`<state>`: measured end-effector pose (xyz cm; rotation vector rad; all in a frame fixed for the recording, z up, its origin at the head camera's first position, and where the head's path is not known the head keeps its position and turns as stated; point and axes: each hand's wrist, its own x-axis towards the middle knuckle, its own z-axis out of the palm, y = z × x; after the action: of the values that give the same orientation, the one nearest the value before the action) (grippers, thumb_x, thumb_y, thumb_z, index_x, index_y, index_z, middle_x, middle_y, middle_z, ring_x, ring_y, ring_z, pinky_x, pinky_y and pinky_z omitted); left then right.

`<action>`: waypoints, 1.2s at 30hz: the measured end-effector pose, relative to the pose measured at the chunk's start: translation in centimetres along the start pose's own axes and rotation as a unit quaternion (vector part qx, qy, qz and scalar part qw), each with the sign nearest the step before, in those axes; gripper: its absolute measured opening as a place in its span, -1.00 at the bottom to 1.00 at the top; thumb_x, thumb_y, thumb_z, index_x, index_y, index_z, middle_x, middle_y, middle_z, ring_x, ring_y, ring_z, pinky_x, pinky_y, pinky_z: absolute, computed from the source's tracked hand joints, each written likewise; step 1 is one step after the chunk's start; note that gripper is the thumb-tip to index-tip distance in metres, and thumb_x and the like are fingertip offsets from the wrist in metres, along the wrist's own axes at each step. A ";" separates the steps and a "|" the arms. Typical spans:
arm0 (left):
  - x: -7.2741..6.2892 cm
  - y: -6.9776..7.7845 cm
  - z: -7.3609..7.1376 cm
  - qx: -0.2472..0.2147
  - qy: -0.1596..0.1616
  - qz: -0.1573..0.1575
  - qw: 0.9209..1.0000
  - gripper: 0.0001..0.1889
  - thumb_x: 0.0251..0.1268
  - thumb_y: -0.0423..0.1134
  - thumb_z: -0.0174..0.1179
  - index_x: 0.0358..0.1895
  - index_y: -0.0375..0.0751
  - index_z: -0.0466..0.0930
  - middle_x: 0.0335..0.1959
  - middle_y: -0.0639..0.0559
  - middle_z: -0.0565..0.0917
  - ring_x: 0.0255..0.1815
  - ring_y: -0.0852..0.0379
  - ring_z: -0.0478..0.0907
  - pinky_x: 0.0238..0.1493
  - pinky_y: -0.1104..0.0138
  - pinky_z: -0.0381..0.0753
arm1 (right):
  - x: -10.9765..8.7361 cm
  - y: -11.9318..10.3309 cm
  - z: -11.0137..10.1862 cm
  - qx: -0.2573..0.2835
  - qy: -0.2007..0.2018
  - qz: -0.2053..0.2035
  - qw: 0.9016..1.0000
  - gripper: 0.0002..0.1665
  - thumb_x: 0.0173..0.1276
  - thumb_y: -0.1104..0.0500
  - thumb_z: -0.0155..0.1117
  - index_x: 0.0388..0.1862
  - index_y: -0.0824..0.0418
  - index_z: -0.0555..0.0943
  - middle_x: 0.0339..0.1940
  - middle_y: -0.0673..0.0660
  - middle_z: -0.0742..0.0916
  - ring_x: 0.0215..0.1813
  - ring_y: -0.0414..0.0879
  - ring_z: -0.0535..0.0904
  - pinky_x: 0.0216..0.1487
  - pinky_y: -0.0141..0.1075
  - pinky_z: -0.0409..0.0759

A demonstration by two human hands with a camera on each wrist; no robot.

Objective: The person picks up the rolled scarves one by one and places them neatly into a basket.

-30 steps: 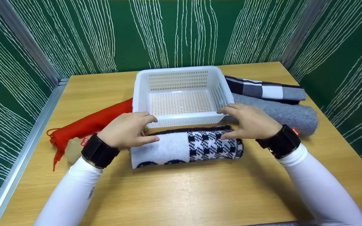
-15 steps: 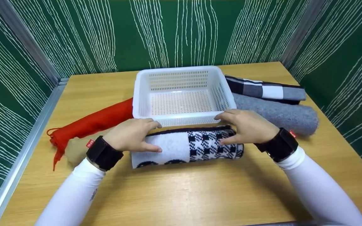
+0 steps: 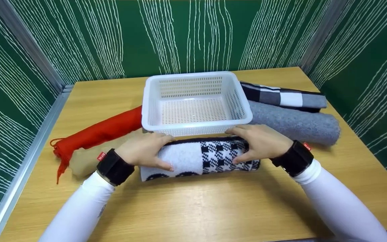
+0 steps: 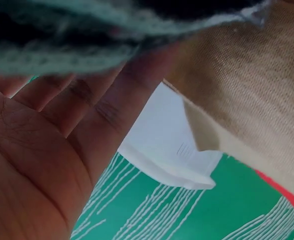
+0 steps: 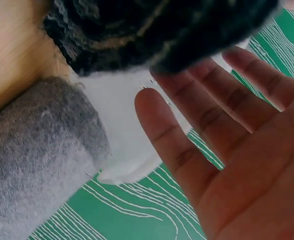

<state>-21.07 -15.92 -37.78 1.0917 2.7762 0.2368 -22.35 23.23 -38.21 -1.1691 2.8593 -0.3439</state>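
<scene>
A rolled black-and-white knit scarf lies crosswise on the table, in front of a white plastic basket. My left hand is at its left end, thumb over the front and fingers behind. At the right end, my right hand has its thumb over the houndstooth part. In the left wrist view the left fingers extend, nearly straight, behind the roll's end. The right fingers are spread and fairly straight in the right wrist view, beside the dark roll end. Firm contact cannot be told.
Left of the basket lie a red rolled scarf with tassels and a tan roll. On the right are a fuzzy grey roll and a black, white and grey checked roll. Green walls enclose the table's back and sides.
Both hands have come down and nearer, away from the basket's front rim, and closer about the knit scarf's ends. The scarf and the basket have stayed in place.
</scene>
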 end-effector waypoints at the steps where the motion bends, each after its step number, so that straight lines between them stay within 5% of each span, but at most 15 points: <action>1: 0.0 0.0 0.1 -0.004 -0.004 -0.001 1.000 -0.09 0.18 0.40 0.50 0.48 -0.09 0.53 0.24 -0.05 0.73 0.11 0.00 0.66 0.18 0.03 0.74 | 0.0 0.0 0.1 -0.001 -0.002 -0.001 1.000 0.11 0.13 -0.38 0.66 0.53 0.16 0.56 0.40 0.16 0.73 0.28 0.20 0.75 0.30 0.17 0.72; 11: 0.4 0.0 1.0 -0.034 -0.030 -0.009 0.999 0.04 0.10 0.37 0.57 0.55 -0.15 0.43 0.26 -0.15 0.71 0.22 -0.08 0.69 0.24 -0.03 0.73 | 0.5 0.1 1.5 0.001 -0.014 -0.018 1.000 0.29 0.10 -0.40 0.68 0.69 0.10 0.39 0.57 0.24 0.61 0.42 0.28 0.66 0.38 0.25 0.66; 21: 0.5 0.1 1.3 -0.049 -0.057 -0.027 0.997 0.14 0.05 0.37 0.60 0.63 -0.09 0.31 0.37 -0.15 0.66 0.31 -0.10 0.67 0.34 -0.06 0.69 | 0.7 0.3 2.5 0.010 -0.037 -0.011 0.999 0.35 0.04 -0.45 0.67 0.68 0.17 0.38 0.45 0.33 0.66 0.38 0.28 0.66 0.38 0.23 0.65; 36: 1.2 0.2 1.9 -0.053 -0.082 -0.051 0.994 0.21 -0.03 0.29 0.68 0.64 -0.14 0.24 0.46 -0.19 0.60 0.42 -0.11 0.61 0.43 -0.08 0.63 | 1.0 0.2 3.3 0.031 -0.070 0.004 0.997 0.52 -0.04 -0.26 0.81 0.77 0.21 0.20 0.59 0.41 0.52 0.51 0.36 0.54 0.51 0.28 0.52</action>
<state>-21.38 -14.80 -39.72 0.8983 2.6316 0.2676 -22.86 22.03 -41.38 -1.1231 2.7129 -0.3321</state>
